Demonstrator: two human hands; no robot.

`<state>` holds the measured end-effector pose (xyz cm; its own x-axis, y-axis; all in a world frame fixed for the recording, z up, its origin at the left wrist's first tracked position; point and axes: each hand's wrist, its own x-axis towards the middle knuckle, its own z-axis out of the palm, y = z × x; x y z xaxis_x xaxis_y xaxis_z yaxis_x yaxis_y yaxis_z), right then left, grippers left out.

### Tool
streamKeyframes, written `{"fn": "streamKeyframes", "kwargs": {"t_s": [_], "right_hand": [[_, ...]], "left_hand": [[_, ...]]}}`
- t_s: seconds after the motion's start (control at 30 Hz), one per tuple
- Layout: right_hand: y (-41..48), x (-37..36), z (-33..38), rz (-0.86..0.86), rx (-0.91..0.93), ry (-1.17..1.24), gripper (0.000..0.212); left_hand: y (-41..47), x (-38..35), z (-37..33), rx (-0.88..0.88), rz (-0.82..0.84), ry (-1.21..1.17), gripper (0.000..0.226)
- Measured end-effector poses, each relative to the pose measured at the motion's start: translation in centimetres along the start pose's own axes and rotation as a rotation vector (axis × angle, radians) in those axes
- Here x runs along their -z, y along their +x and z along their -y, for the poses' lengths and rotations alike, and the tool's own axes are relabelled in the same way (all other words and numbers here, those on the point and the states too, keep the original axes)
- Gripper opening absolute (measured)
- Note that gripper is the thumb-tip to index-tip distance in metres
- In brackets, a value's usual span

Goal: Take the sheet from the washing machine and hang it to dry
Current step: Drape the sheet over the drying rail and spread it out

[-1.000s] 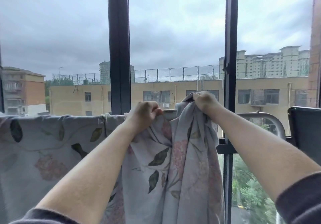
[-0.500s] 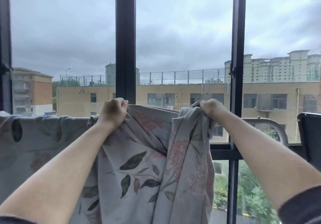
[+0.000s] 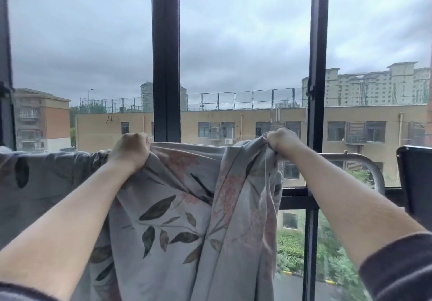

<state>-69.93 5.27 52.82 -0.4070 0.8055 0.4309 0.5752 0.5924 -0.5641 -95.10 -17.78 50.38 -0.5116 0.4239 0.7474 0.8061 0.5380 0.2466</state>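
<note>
From where I stand, the job looks well past its middle. The sheet, grey with a print of leaves and pink flowers, is out of the washing machine, which is nowhere in view, and is up at the metal rail in front of the window frame. To the left of the person's arms a long stretch of it hangs flat over the rail. Between the 2 hands the top edge runs fairly taut. Under the right hand the cloth falls in a thick, gathered bunch of folds, not yet opened out.

The left hand is a closed fist, its fingers curled round the top edge where the flat stretch ends. The right hand is also curled tight, clutching the gathered bunch at its top. Both hands are at rail height, well apart, and the sheet hangs straight down from them, nearer to the person than the glass.

To the right of the right hand the rail is bare and bends downward near a dark panel. I judge that what is left is to draw the bunch along that bare rail, spread it, and smooth the folds so it dries evenly.
</note>
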Motion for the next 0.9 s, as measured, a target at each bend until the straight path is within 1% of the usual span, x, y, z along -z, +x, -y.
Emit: {"fn": "streamKeyframes", "kwargs": {"t_s": [0.1, 0.17, 0.2, 0.27, 0.3, 0.33, 0.4, 0.47, 0.53, 0.57, 0.63, 0.67, 0.7, 0.73, 0.8, 0.83, 0.9], "right_hand": [[0.1, 0.0, -0.6, -0.029, 0.003, -0.002, 0.035], [0.1, 0.0, -1.0, -0.061, 0.016, -0.006, 0.036], [0.0, 0.0, -1.0, -0.065, 0.024, -0.010, 0.037], [-0.2, -0.1, -0.9, -0.056, 0.050, -0.015, 0.037], [-0.2, -0.2, -0.8, -0.046, 0.059, -0.014, 0.037], [-0.3, -0.3, -0.6, -0.037, 0.063, -0.016, 0.037], [-0.2, -0.3, -0.5, -0.026, 0.064, -0.021, 0.037], [0.1, -0.1, -0.8, -0.001, 0.057, -0.018, 0.040], [0.3, 0.4, -1.2, 0.059, 0.036, 0.014, 0.043], [0.3, 0.6, -1.4, 0.123, 0.019, 0.048, 0.046], [0.4, 0.6, -1.3, 0.248, 0.004, 0.075, 0.046], [0.2, 0.6, -0.9, 0.274, 0.015, 0.060, 0.042], [0.2, 0.5, -0.6, 0.253, 0.020, 0.033, 0.036], [0.1, 0.4, -0.1, 0.189, 0.009, 0.006, 0.031], [-0.2, 0.1, 0.9, 0.004, -0.001, -0.024, 0.026], [-0.2, 0.0, 1.3, -0.074, 0.002, -0.010, 0.026], [-0.6, 0.0, 2.1, -0.178, -0.025, 0.099, 0.025]], "left_hand": [[-0.2, -0.4, -1.5, 0.013, 0.018, 0.004, 0.027], [-0.6, -0.8, -2.7, 0.023, -0.016, 0.037, 0.021], [-1.0, -1.0, -3.5, 0.000, -0.051, 0.055, 0.020], [-1.7, -1.5, -5.6, -0.135, -0.113, 0.035, 0.021], [-2.0, -1.7, -6.9, -0.223, -0.093, -0.007, 0.021], [-2.4, -1.9, -8.5, -0.302, -0.028, -0.066, 0.023], [-2.5, -2.1, -11.2, -0.399, 0.212, -0.101, 0.031], [-2.2, -2.2, -12.9, -0.465, 0.376, -0.089, 0.040], [-1.8, -2.7, -13.4, -0.472, 0.434, -0.219, 0.038], [-1.8, -3.0, -13.5, -0.463, 0.440, -0.273, 0.035], [-1.5, -3.5, -13.5, -0.472, 0.400, -0.291, 0.034], [-1.5, -3.8, -13.6, -0.472, 0.364, -0.275, 0.036], [-1.4, -4.1, -13.7, -0.460, 0.331, -0.267, 0.040], [-1.3, -4.4, -13.7, -0.444, 0.303, -0.268, 0.043], [-0.9, -4.8, -13.4, -0.421, 0.282, -0.287, 0.047], [-0.8, -5.0, -13.3, -0.420, 0.285, -0.290, 0.047], [-0.8, -5.1, -13.2, -0.431, 0.298, -0.303, 0.047]]}}
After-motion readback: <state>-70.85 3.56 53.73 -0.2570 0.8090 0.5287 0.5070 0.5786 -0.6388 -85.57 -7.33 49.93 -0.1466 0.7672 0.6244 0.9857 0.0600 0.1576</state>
